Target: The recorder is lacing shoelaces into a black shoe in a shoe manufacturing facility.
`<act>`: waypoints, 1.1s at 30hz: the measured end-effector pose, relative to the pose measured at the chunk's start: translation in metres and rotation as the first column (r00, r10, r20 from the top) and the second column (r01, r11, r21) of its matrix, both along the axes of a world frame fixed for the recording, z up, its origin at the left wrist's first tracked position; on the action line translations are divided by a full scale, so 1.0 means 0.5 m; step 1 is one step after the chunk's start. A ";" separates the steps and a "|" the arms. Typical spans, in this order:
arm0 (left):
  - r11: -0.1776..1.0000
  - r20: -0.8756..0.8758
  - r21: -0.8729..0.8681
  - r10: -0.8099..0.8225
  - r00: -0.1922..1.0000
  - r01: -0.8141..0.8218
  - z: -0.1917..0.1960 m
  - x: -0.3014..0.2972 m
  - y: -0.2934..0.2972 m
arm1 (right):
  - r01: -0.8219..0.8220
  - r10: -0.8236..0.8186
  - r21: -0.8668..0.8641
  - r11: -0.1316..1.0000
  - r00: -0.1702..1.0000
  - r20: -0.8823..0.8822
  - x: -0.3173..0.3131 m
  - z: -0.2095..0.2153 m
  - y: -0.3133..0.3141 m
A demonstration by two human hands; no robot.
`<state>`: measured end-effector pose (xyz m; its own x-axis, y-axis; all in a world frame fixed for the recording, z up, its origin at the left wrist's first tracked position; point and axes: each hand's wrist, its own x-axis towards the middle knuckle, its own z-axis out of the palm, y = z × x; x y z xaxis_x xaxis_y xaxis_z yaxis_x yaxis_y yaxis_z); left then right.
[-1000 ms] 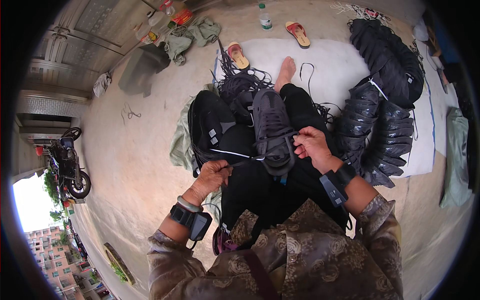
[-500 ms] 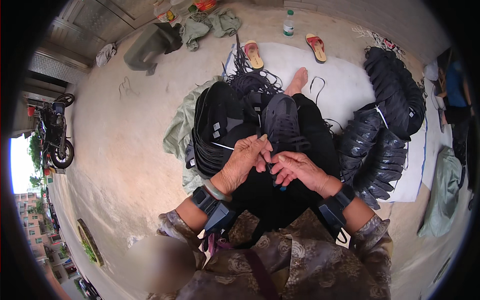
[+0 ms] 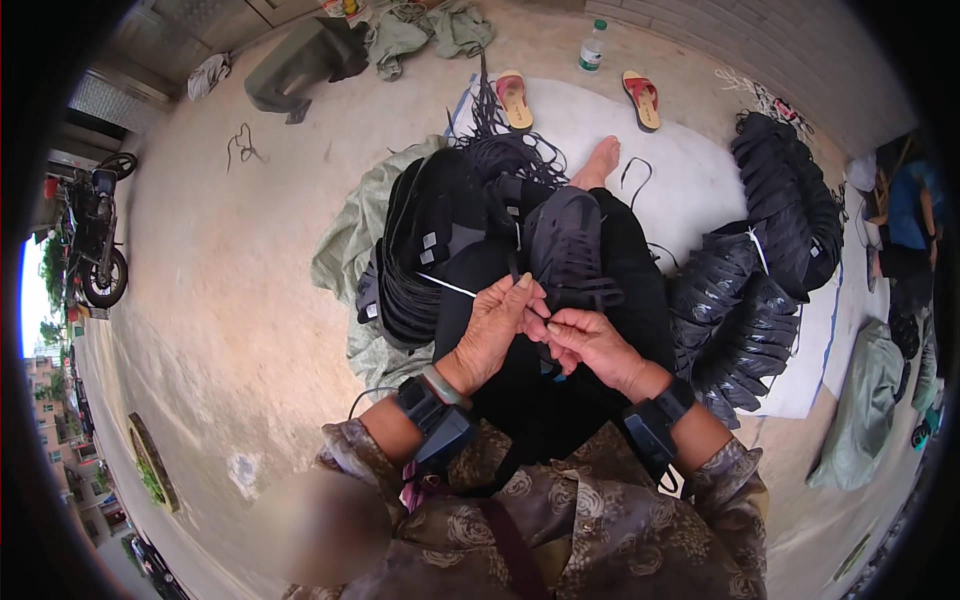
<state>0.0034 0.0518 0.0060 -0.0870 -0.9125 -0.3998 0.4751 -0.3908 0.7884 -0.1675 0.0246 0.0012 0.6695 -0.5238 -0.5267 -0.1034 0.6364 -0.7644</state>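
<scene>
A dark grey shoe upper (image 3: 563, 235) with lacing across its front lies over my lap, just beyond my hands. My left hand (image 3: 493, 325) is closed in a pinch on a thin black shoelace (image 3: 514, 266), which shows above the thumb. Close beside it, my right hand (image 3: 600, 350) also pinches, its fingertips almost touching the left ones on the dark lace. Most of the lace between the fingers is hidden. Left of my lap sits a stack of black shoe uppers (image 3: 405, 235) with a white tie. A heap of loose black laces (image 3: 515, 155) lies beyond it.
More black uppers (image 3: 785, 200) in tied rows rest on a white sheet (image 3: 690, 175) at right. Red sandals (image 3: 641, 100) and a bottle (image 3: 592, 48) stand at the far side. A green sack (image 3: 862, 410) lies right; a motorcycle (image 3: 95, 235) stands left. Another person (image 3: 912, 205) is at far right.
My two hands have drawn closer together, the right fingertips coming to the left ones. The whole view has shifted slightly; the shoe upper stays on my lap.
</scene>
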 end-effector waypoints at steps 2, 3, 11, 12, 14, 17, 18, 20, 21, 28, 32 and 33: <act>0.998 -0.038 -0.012 0.058 0.998 -0.058 -0.001 -0.005 -0.001 | 0.018 -0.016 -0.061 0.998 0.999 0.029 0.002 -0.011 0.001; 0.998 -0.041 -0.011 0.061 0.997 -0.061 0.000 -0.003 -0.001 | 0.015 -0.013 -0.060 0.998 1.000 0.026 0.002 -0.012 0.000; 0.959 0.114 0.211 -0.216 0.970 0.189 0.003 0.006 -0.002 | 0.010 -0.036 -0.212 0.977 0.993 -0.116 -0.001 -0.011 -0.005; 0.960 0.112 0.212 -0.213 0.971 0.186 -0.002 0.006 -0.005 | 0.006 -0.032 -0.212 0.977 0.992 -0.118 0.000 -0.012 -0.006; 0.973 0.208 0.199 -0.158 0.965 0.116 -0.015 0.007 -0.018 | 0.051 -0.090 -0.212 0.976 0.980 -0.180 0.002 -0.017 -0.009; 0.984 0.426 0.143 -0.159 0.891 0.107 -0.023 0.000 -0.038 | 0.154 -0.220 -0.244 0.957 0.938 -0.268 0.013 -0.025 -0.014; 0.989 0.547 0.080 -0.145 0.825 0.121 -0.028 -0.003 -0.042 | 0.153 -0.219 -0.244 0.958 0.938 -0.269 0.017 -0.026 -0.015; 0.993 0.569 0.064 -0.115 0.814 0.096 -0.042 -0.006 -0.046 | 0.210 -0.286 -0.253 0.944 0.905 -0.314 0.025 -0.027 -0.017; 0.996 0.590 0.049 -0.088 0.803 0.074 -0.041 -0.008 -0.047 | 0.211 -0.287 -0.252 0.944 0.904 -0.316 0.029 -0.025 -0.017; 0.996 0.587 0.080 -0.071 0.806 0.029 -0.057 -0.013 -0.054 | 0.206 -0.311 -0.296 0.933 0.874 -0.372 0.043 -0.023 -0.023; 0.997 0.729 -0.051 -0.005 0.684 0.062 -0.114 -0.011 -0.047 | 0.218 -0.334 -0.303 0.928 0.847 -0.414 0.054 -0.018 -0.026; 0.991 0.755 -0.111 0.038 0.654 0.070 -0.114 -0.011 -0.047 | 0.220 -0.335 -0.302 0.928 0.845 -0.416 0.053 -0.022 -0.024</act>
<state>-0.0023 0.0283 -0.0509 0.1802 -0.9581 -0.2226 -0.3105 -0.2702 0.9114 -0.1410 0.0123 -0.0100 0.1943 -0.7967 -0.5723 -0.3198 0.5001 -0.8047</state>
